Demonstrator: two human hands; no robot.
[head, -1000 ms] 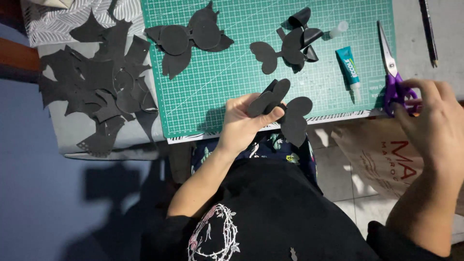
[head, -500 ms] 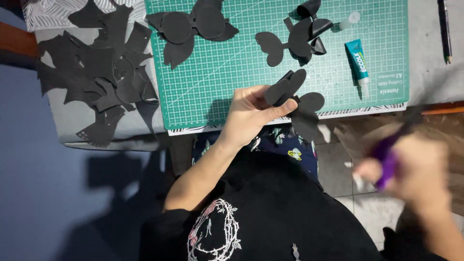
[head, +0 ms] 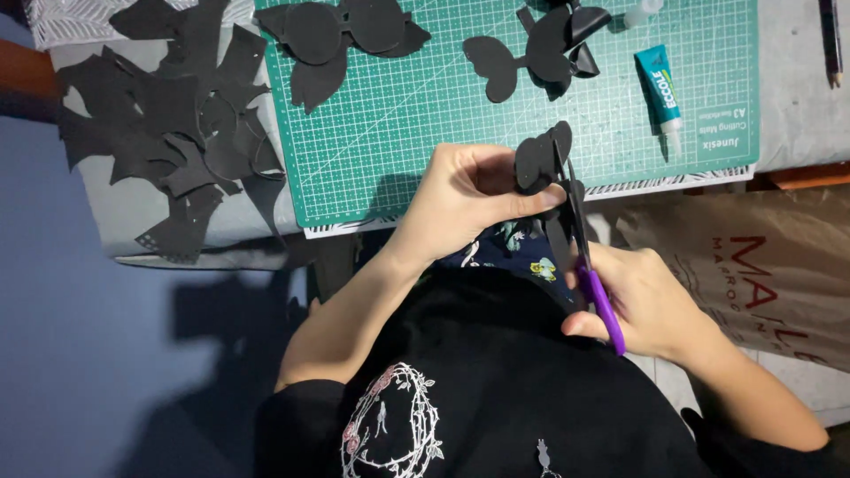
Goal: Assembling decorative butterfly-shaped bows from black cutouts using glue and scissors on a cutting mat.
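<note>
While the left hand (head: 469, 195) pinches black cutout (head: 542, 159), right hand (head: 642, 301) grips scissors (head: 589, 265).

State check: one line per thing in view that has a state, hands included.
left hand: shut on black cutout, held above the mat's near edge
right hand: gripping purple scissors
purple scissors: blades at the black cutout, how far open cannot tell
glue tube: lying flat on green cutting mat, capped
finished bow shapes: flat on mat, untouched
black scraps: loose pile left of mat
</note>
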